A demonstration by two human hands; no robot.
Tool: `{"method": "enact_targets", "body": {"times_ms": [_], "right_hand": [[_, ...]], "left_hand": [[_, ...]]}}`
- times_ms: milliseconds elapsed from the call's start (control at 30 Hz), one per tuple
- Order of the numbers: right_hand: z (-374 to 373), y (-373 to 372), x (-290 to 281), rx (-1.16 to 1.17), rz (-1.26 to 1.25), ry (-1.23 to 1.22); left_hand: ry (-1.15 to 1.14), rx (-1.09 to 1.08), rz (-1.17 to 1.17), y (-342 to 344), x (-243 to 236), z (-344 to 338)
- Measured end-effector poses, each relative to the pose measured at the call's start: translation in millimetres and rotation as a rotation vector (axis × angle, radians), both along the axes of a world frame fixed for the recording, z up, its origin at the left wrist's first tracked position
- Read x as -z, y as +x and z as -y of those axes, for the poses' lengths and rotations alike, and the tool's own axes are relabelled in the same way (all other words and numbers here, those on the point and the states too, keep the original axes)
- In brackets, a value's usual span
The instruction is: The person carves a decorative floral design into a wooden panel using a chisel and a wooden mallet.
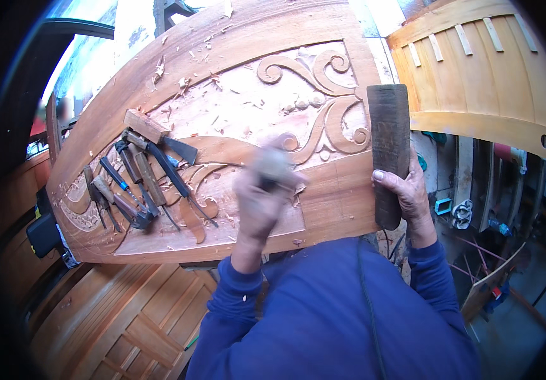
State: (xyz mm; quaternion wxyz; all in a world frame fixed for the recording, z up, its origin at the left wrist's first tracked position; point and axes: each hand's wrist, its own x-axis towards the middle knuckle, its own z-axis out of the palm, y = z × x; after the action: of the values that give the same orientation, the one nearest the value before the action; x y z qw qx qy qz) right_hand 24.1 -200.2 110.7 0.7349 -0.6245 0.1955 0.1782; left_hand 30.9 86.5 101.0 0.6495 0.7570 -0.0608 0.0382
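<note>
A carved wooden panel (336,190) with scrollwork and shavings spans the bench in front of me. My left hand (259,199), smeared by motion, grips a blurred greyish object (271,166) over its middle. My right hand (409,196) is wrapped round a long dark block (387,136) standing lengthwise at the panel's right end, thumb across its face. To the left, several chisels and gouges (149,174) lie heaped on the carving beside a small wooden block (146,123).
A light wooden panel with short slats (475,69) stands at upper right, above stored planks and clutter (488,190). A panelled door (146,316) lies below the bench at left. A black case (43,235) sits at the far left, and a cord (366,297) runs down my front.
</note>
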Motion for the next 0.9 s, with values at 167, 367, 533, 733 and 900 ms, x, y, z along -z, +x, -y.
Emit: {"method": "enact_targets", "body": {"times_ms": [167, 367, 533, 733, 900], "right_hand": [[1.5, 0.8, 3.6, -0.040, 0.034, -0.050], [3.6, -0.4, 5.8, -0.046, 0.015, -0.083], [4.2, 0.8, 6.6, -0.053, 0.001, -0.065], [3.4, 1.7, 6.3, -0.041, -0.011, -0.076], [1.1, 1.7, 6.7, -0.001, -0.002, -0.083]], "left_hand": [[-0.662, -0.647, 0.060, 64.3, -5.1, -11.1], [-0.755, -0.702, 0.071, 86.9, 12.9, -0.6], [-0.703, -0.731, 0.087, 92.0, 11.7, 1.5], [-0.707, -0.649, 0.152, 98.9, 16.2, 5.0], [-0.789, -0.688, 0.016, 106.1, 20.5, 7.2]]}}
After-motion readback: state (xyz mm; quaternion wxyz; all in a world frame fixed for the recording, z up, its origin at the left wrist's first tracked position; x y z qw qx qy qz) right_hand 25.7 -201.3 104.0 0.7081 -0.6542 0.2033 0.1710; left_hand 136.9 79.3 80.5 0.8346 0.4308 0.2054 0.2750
